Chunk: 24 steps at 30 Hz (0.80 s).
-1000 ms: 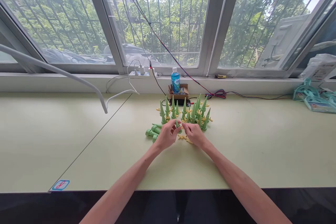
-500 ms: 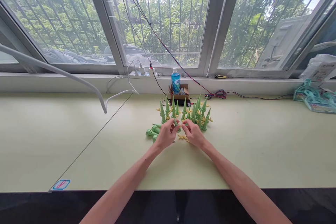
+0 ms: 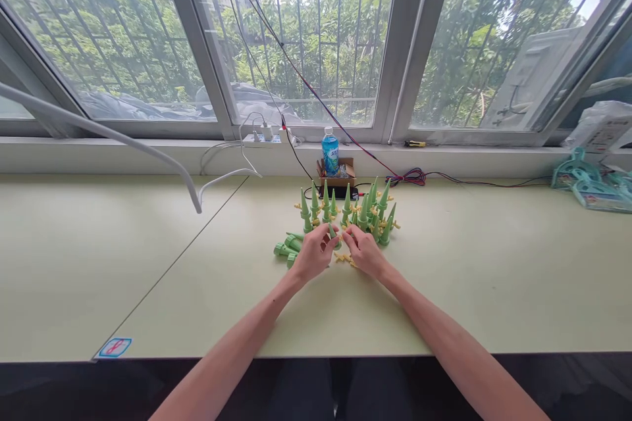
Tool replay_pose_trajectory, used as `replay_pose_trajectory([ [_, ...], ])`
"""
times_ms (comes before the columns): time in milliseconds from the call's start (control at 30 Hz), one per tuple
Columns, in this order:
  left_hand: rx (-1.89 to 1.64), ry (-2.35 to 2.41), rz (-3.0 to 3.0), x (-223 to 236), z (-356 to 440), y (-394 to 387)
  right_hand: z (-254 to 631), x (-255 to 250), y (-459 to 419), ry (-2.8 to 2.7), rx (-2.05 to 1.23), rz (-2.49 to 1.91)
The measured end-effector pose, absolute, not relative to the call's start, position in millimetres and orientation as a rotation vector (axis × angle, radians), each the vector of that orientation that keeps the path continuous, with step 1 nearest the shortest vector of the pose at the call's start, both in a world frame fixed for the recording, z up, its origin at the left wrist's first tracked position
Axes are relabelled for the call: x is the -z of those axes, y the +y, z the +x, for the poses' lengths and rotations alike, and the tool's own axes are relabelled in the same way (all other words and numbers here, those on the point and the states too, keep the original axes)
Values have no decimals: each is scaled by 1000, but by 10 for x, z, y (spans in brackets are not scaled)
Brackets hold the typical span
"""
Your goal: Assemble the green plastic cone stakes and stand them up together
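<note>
My left hand (image 3: 315, 253) is closed round a green watering spike (image 3: 332, 233), its pointed end up. Close beside it, my right hand (image 3: 365, 250) pinches a small yellow valve (image 3: 342, 237) against the spike's side; the fingers partly cover it. Loose yellow valves (image 3: 342, 257) lie on the table just below the two hands. Left of my left hand, several green spikes (image 3: 285, 248) lie on their sides. Behind the hands stand several upright green spikes (image 3: 305, 209) with yellow valves in their sides, and a denser group of spikes (image 3: 386, 227) stands to the right.
A blue bottle (image 3: 330, 151) stands in a small cardboard box (image 3: 348, 177) at the back, with a phone (image 3: 340, 193) before it. Cables (image 3: 412, 176) run along the wall. A white cable (image 3: 162, 156) arches over the left side; teal plastic items (image 3: 592, 184) lie far right.
The right fingers have shifted slightly, bringing the yellow valve up against the spike. The left hand has tilted the spike a little and otherwise stays in place.
</note>
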<state>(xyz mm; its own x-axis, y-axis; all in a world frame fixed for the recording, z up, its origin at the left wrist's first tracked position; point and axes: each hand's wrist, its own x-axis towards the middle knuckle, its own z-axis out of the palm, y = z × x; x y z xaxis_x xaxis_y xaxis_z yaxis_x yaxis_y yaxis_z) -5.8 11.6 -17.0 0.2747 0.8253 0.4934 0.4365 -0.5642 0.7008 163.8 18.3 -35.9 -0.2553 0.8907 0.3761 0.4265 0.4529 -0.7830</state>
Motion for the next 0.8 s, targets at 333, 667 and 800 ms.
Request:
replay_pose_trajectory([
  [333,-1173,1102,2162,179,-46,103,1647,394,219,-1897,-557,-1206],
  [667,-1223,1151,2157,161,-55,111,1652,353,188,-1875,-669,-1075],
  [800,-1211,1149,2165,169,-48,111,1653,350,183,-1878,-674,-1053],
])
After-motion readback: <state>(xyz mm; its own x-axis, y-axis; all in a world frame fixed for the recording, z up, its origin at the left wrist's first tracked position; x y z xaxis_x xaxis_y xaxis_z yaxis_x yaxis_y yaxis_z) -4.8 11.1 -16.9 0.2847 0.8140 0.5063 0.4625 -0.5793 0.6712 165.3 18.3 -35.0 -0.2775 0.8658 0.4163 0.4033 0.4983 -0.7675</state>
